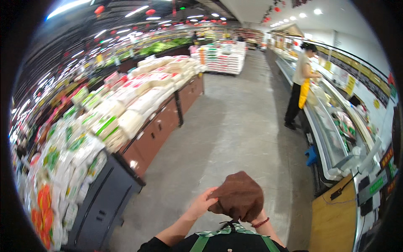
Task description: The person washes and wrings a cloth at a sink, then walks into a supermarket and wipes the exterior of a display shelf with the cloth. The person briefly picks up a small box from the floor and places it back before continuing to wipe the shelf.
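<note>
A brown cloth (241, 197), perhaps a cap, is held up in front of my chest. My left hand (204, 201) pinches its left edge between thumb and fingers. My right hand (258, 218) is at its lower right side, mostly hidden behind or inside the cloth; only part of the hand and the wrist with a dark red bead bracelet (260, 223) show. Just below the cloth is the green checked top of an apron (233, 231) with green straps, worn over a black shirt.
Left of me runs a display stand (151, 135) piled with white sacks (138, 89) and bagged goods. A person in a yellow apron (303, 91) stands at the long chilled glass counter (324, 132) on the right. Stacked sacks (220, 60) stand ahead, beside the grey aisle floor (239, 110).
</note>
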Demonstrator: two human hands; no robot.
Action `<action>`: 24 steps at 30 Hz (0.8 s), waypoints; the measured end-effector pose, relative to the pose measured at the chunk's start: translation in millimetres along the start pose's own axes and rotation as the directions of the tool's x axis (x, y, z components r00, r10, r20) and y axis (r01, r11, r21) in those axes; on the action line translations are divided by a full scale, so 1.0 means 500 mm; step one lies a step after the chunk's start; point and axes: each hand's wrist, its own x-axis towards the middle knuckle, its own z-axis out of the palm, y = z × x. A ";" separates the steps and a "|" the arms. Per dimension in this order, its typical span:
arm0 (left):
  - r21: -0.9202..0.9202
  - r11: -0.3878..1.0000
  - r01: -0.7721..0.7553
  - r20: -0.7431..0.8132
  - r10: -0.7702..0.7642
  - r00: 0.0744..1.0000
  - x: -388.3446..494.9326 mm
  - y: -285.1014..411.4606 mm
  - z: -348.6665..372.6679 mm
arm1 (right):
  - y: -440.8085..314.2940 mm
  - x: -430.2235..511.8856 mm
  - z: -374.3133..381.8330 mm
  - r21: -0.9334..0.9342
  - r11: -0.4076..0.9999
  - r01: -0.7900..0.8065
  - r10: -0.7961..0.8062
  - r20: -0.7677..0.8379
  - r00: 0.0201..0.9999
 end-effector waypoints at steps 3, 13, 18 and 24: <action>-0.001 0.999 0.046 0.014 -0.046 0.999 0.170 -0.038 -0.032 | 0.002 0.093 -0.091 0.029 0.992 -0.119 0.121 -0.061 0.991; -0.165 0.978 -0.131 -0.137 0.108 0.985 0.638 0.159 -0.170 | -0.273 0.561 -0.281 0.389 0.920 -0.040 0.128 -0.203 0.971; -0.320 0.946 -0.050 -0.234 -0.028 0.972 0.805 0.179 -0.256 | -0.399 0.823 -0.236 -0.661 0.660 0.356 -0.312 0.190 0.931; -0.043 0.998 0.043 -0.014 -0.043 0.999 1.070 0.101 -0.341 | -0.357 1.075 -0.323 -0.287 0.957 -0.029 0.030 0.000 1.000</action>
